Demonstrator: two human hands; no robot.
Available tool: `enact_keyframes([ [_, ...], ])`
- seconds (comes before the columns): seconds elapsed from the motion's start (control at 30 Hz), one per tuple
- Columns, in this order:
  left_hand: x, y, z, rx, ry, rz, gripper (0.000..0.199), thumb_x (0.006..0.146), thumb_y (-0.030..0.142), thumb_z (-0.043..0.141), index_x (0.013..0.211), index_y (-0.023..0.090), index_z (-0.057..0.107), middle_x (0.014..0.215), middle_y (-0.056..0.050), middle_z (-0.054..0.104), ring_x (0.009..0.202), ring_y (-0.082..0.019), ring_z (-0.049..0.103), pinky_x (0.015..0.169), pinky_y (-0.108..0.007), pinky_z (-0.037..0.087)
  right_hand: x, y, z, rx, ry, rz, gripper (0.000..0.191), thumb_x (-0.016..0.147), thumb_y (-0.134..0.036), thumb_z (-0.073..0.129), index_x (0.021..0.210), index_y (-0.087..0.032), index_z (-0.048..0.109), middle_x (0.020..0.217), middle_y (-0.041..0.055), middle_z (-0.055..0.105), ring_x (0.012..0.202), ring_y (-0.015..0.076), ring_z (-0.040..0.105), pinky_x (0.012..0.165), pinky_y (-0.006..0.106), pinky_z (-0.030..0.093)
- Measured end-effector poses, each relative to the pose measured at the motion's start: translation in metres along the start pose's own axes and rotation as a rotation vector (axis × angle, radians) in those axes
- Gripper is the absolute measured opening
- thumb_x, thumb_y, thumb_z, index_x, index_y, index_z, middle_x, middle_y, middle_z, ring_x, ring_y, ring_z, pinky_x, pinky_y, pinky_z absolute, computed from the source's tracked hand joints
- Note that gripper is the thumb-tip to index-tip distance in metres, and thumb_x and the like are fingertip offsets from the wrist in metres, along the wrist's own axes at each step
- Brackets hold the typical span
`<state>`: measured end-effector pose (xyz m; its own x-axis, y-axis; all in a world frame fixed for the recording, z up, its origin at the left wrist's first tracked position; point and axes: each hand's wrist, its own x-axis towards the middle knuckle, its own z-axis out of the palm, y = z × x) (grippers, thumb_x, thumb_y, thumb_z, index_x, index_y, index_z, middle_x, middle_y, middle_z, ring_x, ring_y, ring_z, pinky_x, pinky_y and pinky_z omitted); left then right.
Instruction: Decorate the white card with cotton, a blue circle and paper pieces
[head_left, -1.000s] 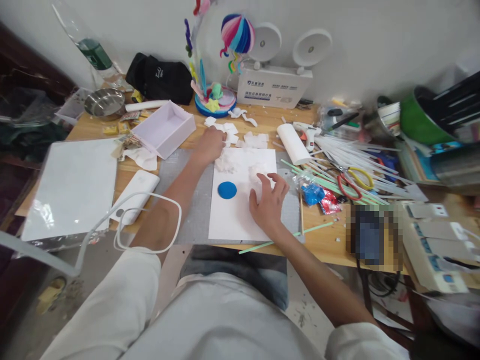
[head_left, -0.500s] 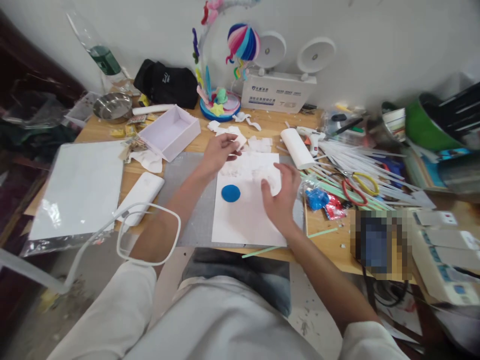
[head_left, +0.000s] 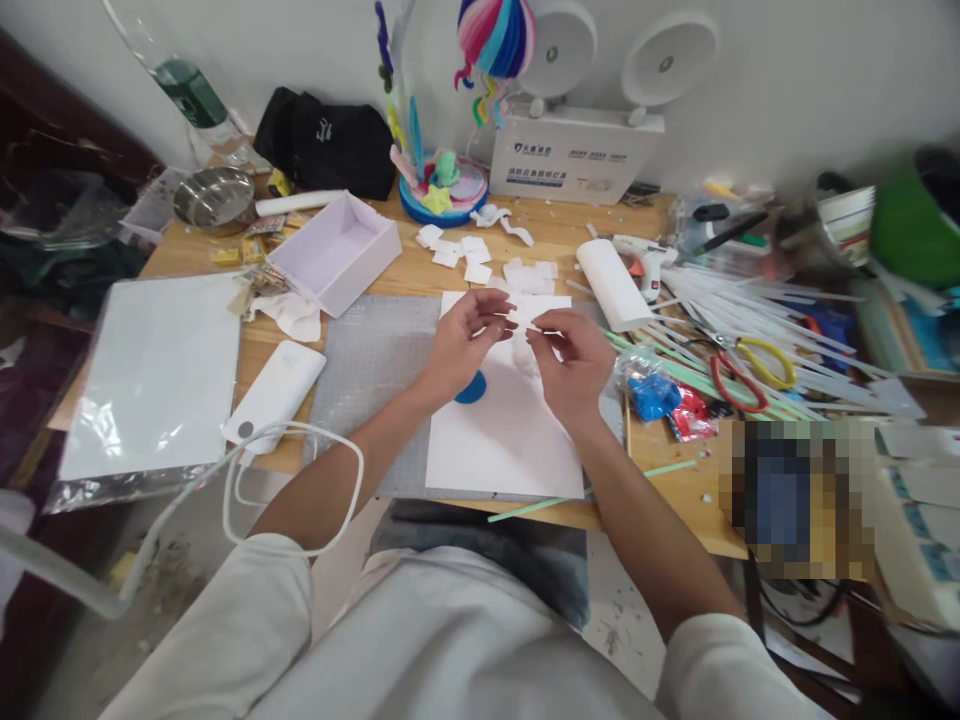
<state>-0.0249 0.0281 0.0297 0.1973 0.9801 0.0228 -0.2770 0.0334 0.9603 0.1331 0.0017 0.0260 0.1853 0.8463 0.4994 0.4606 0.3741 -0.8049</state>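
My left hand (head_left: 472, 342) and my right hand (head_left: 576, 362) are held close together over a white sheet of paper (head_left: 495, 455). Both have thumb and fingers drawn together, fingertips almost meeting. Something small and pale seems to be between them, but against the white sheet I cannot make it out. A flat blue disc (head_left: 471, 388) lies on the sheet, partly covered by my left hand. Just beyond the hands are several small white squares (head_left: 477, 272) on the table. Beneath the sheet is a grey cutting mat (head_left: 360, 365).
A lilac box (head_left: 360, 262) and white power bank (head_left: 279, 392) stand to the left. On the right are a white roll (head_left: 613, 285), a glue gun (head_left: 654, 268), scissors (head_left: 739, 370) and many thin sticks (head_left: 757, 305). A colourful balloon decoration (head_left: 442, 195) stands behind.
My left hand has drawn back from the white squares toward my right hand. The right hand's fingers, spread before, have closed to a pinch. The view has shifted slightly.
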Motion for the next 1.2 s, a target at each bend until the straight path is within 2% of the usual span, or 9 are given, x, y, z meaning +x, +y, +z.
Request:
enact_keyframes([
  [0.07, -0.001, 0.001, 0.001, -0.176, -0.036, -0.128, 0.033, 0.085, 0.037, 0.077, 0.114, 0.024, 0.067, 0.105, -0.004, 0.073, 0.098, -0.017, 0.071, 0.094, -0.036, 0.057, -0.003, -0.002, -0.001, -0.163, 0.065, -0.132, 0.013, 0.094, -0.034, 0.060, 0.089, -0.028, 0.070, 0.095, 0.0081, 0.075, 0.091, 0.0229, 0.073, 0.078, 0.040, 0.065],
  [0.13, -0.002, 0.001, 0.002, -0.254, -0.059, -0.209, 0.036, 0.084, 0.044, 0.079, 0.113, 0.024, 0.071, 0.096, -0.002, 0.073, 0.092, -0.015, 0.071, 0.094, -0.035, 0.057, -0.005, -0.003, 0.000, -0.265, 0.092, -0.211, 0.018, 0.095, -0.034, 0.056, 0.087, -0.029, 0.071, 0.092, 0.0088, 0.075, 0.090, 0.0246, 0.074, 0.083, 0.044, 0.065],
  [0.2, -0.002, -0.001, 0.003, -0.260, -0.036, -0.220, 0.037, 0.079, 0.042, 0.085, 0.109, 0.024, 0.075, 0.093, -0.001, 0.075, 0.089, -0.013, 0.070, 0.093, -0.032, 0.056, -0.005, -0.003, 0.003, -0.289, 0.083, -0.245, 0.020, 0.096, -0.032, 0.054, 0.087, -0.029, 0.071, 0.091, 0.0089, 0.075, 0.089, 0.0248, 0.074, 0.083, 0.045, 0.065],
  [0.33, -0.001, -0.003, 0.001, -0.262, 0.025, -0.190, 0.034, 0.073, 0.032, 0.090, 0.104, 0.024, 0.080, 0.103, -0.002, 0.079, 0.091, -0.012, 0.072, 0.098, -0.032, 0.055, -0.005, -0.002, 0.006, -0.231, 0.001, -0.297, 0.014, 0.092, -0.034, 0.060, 0.096, -0.027, 0.071, 0.097, 0.0113, 0.074, 0.094, 0.0261, 0.073, 0.085, 0.045, 0.064],
  [0.47, -0.001, -0.004, -0.001, -0.243, -0.004, -0.171, 0.036, 0.075, 0.032, 0.088, 0.109, 0.024, 0.080, 0.112, -0.006, 0.080, 0.101, -0.018, 0.074, 0.105, -0.038, 0.055, -0.007, -0.001, 0.007, -0.211, -0.068, -0.233, 0.022, 0.090, -0.043, 0.064, 0.102, -0.026, 0.069, 0.103, 0.0131, 0.073, 0.099, 0.0284, 0.072, 0.090, 0.048, 0.062],
  [0.67, -0.002, -0.010, 0.000, -0.157, -0.029, -0.077, 0.040, 0.076, 0.034, 0.087, 0.114, 0.024, 0.080, 0.123, -0.008, 0.077, 0.122, -0.027, 0.071, 0.113, -0.045, 0.052, -0.006, -0.004, 0.008, -0.229, -0.014, -0.180, 0.022, 0.096, -0.043, 0.057, 0.096, -0.027, 0.071, 0.098, 0.0104, 0.077, 0.084, 0.0226, 0.073, 0.079, 0.041, 0.064],
  [0.83, -0.003, -0.011, 0.002, -0.039, 0.009, 0.017, 0.032, 0.077, 0.036, 0.087, 0.106, 0.025, 0.083, 0.118, -0.006, 0.079, 0.118, -0.027, 0.072, 0.112, -0.045, 0.053, -0.007, -0.009, 0.007, -0.193, -0.016, -0.154, 0.021, 0.096, -0.041, 0.059, 0.093, -0.026, 0.073, 0.095, 0.0090, 0.080, 0.082, 0.0215, 0.075, 0.078, 0.039, 0.065],
  [1.07, -0.001, -0.012, 0.002, -0.070, 0.036, -0.010, 0.033, 0.074, 0.043, 0.090, 0.102, 0.026, 0.084, 0.114, -0.005, 0.080, 0.113, -0.025, 0.074, 0.110, -0.044, 0.054, -0.006, -0.012, 0.005, -0.120, -0.064, -0.058, 0.023, 0.095, -0.043, 0.060, 0.094, -0.026, 0.075, 0.096, 0.0070, 0.081, 0.081, 0.0208, 0.076, 0.075, 0.038, 0.066],
  [1.2, -0.001, -0.014, 0.001, -0.068, 0.021, 0.012, 0.032, 0.074, 0.042, 0.090, 0.102, 0.026, 0.084, 0.114, -0.005, 0.080, 0.113, -0.025, 0.073, 0.109, -0.043, 0.054, -0.007, -0.010, 0.005, -0.121, -0.058, -0.064, 0.024, 0.096, -0.042, 0.059, 0.094, -0.025, 0.076, 0.097, 0.0076, 0.082, 0.081, 0.0205, 0.077, 0.076, 0.037, 0.065],
])
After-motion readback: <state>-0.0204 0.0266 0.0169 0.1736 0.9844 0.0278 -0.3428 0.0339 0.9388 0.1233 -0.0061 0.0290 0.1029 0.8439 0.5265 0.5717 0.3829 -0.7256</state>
